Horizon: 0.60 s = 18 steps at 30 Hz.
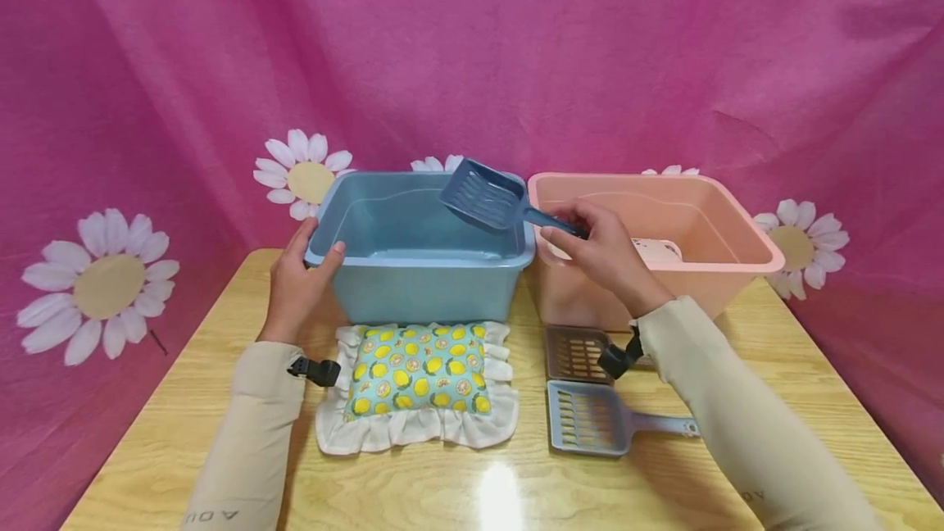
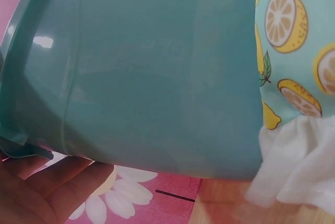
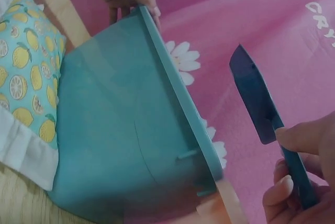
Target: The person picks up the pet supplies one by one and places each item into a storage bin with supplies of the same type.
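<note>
Now from the head view, the left hand (image 1: 298,281) grips the blue tub's (image 1: 420,269) rim, the right hand (image 1: 605,252) pinches a blue scoop (image 1: 490,201) above it; sleeves read "AOU". Left wrist view: tub wall beside lemon-print cushion (image 2: 293,51). Right wrist view: backdrop lettering "CRY".

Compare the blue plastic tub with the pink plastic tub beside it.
The blue plastic tub sits on the left of the wooden table, the pink plastic tub on the right. The left hand grips the blue tub's rim; no hand touches the pink one. The blue tub looks empty, while a white object lies inside the pink one. Both are open, rectangular, similar in size.
</note>
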### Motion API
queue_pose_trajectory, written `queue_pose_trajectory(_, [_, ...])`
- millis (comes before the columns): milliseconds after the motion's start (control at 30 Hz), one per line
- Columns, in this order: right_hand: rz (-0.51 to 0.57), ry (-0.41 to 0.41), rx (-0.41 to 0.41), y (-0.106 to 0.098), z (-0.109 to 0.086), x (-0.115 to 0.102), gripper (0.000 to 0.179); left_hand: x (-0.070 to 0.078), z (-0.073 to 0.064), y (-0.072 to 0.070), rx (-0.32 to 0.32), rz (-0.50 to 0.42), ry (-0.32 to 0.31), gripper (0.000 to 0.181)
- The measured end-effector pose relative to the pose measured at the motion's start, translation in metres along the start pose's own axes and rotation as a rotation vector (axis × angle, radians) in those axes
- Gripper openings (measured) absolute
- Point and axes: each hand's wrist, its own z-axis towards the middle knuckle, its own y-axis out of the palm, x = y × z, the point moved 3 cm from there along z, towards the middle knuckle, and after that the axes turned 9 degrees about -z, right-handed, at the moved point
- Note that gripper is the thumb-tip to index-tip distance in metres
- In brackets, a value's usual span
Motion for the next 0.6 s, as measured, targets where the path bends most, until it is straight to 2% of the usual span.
queue_pose_trajectory(100, [0.017,0.006,-0.014,0.007,0.004,-0.002,0.029,-0.002,0.0,0.0,0.005,0.005,-0.005,0.074])
queue_pose_trajectory(333, [-0.104,-0.012,-0.011,0.016,0.011,-0.003,0.026,-0.002,-0.001,0.002,0.006,0.011,-0.017,0.074])
queue_pose_trajectory(600, [-0.145,-0.031,-0.009,0.028,0.023,-0.008,0.025,-0.002,0.0,0.002,0.018,0.001,-0.014,0.074])
